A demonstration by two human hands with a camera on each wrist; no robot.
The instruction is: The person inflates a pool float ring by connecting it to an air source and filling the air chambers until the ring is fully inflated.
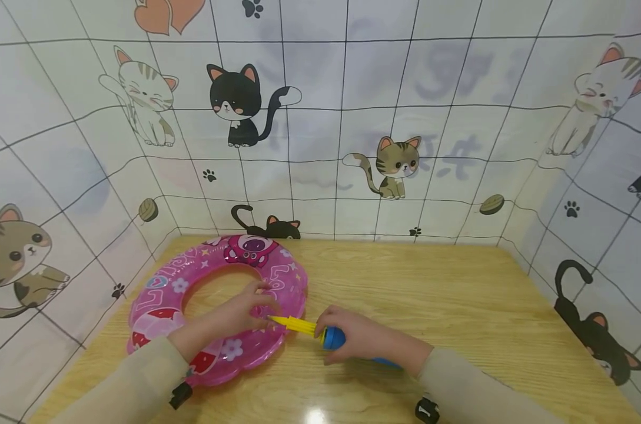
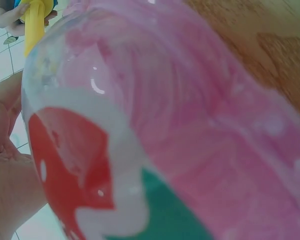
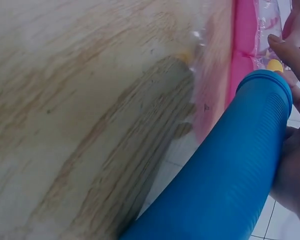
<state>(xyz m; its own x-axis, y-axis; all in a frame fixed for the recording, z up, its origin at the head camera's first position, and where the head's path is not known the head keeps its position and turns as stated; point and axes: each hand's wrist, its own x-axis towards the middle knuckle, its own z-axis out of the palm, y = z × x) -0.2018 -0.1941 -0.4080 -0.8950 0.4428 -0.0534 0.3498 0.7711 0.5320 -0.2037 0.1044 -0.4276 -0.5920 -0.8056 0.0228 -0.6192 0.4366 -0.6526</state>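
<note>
A pink inflated swim ring (image 1: 163, 285) with printed flowers and strawberries lies at the left of the table. My left hand (image 1: 230, 318) reaches over its inner edge and grips the near right part, thumb and fingers bent around the spot by the nozzle tip. My right hand (image 1: 357, 337) holds a blue hand pump (image 3: 215, 160), fingers curled about its front end. The pump's yellow nozzle (image 1: 301, 325) points left, its tip right at my left thumb and the ring. The valve is hidden by the left hand.
The wooden table (image 1: 431, 288) stretches to the right and behind the pump. A tiled-pattern backdrop (image 1: 320, 135) with cartoon cats stands at the back and both sides. Black straps hang below both sleeves.
</note>
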